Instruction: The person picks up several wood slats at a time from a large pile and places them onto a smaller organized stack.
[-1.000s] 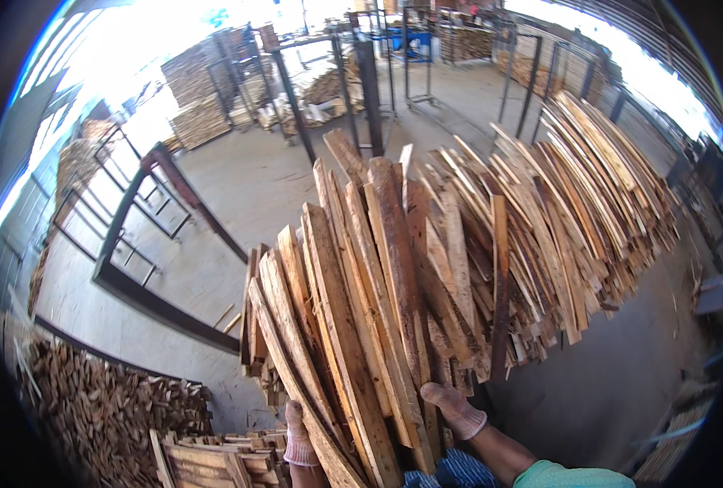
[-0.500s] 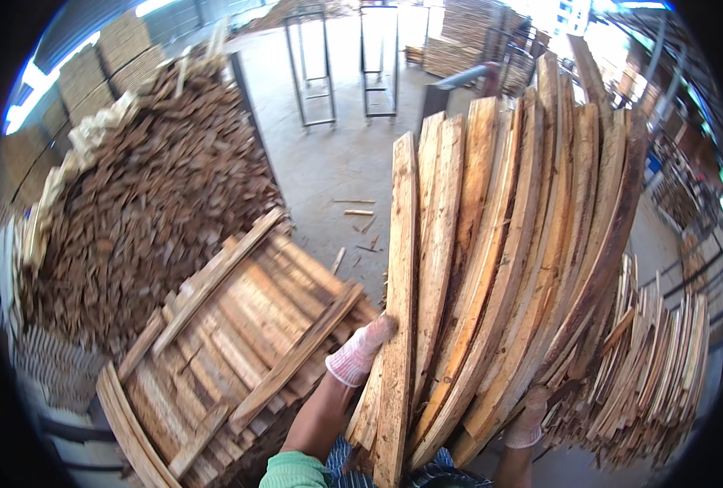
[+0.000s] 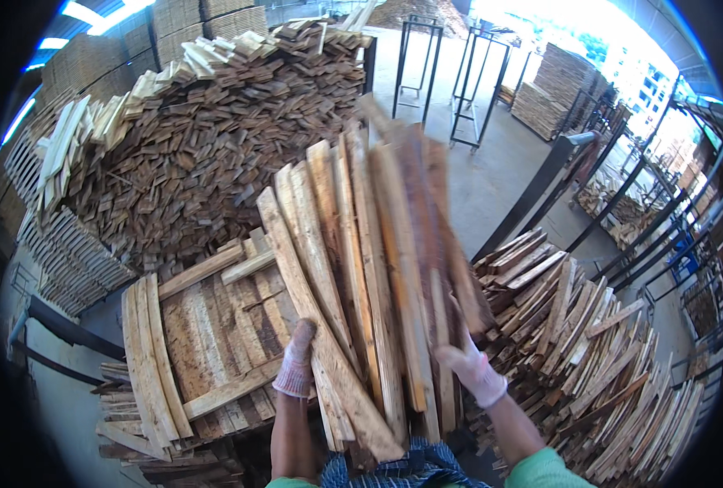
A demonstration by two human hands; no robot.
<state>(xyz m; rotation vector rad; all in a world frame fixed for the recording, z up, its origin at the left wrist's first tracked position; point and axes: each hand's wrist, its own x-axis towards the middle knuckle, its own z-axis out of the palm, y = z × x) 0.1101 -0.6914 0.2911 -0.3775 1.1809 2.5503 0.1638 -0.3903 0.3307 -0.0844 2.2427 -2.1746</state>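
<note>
Between my two hands I carry a bundle of long wooden boards (image 3: 366,268), fanned out and tilted upward, its right side smeared by motion. My left hand (image 3: 298,358), in a pale knitted glove, grips the bundle's left edge with the thumb against the outermost board. On the right edge, my gloved right hand (image 3: 469,366) presses in; the boards hide part of its fingers. Left of the bundle lies a stack of boards (image 3: 215,358), with a few strips laid across its top and curved boards (image 3: 152,358) along its left side.
A big heap of short wood pieces (image 3: 215,154) rises behind the stack. To the right is a pile of loose boards (image 3: 573,342). Metal frames (image 3: 479,85) stand on the concrete floor at the back, and a dark metal post (image 3: 532,191) leans right of the bundle.
The bundle has swung left, now partly over the stack, with both hands moving along with it. The view has turned right, showing more of the right-hand pile.
</note>
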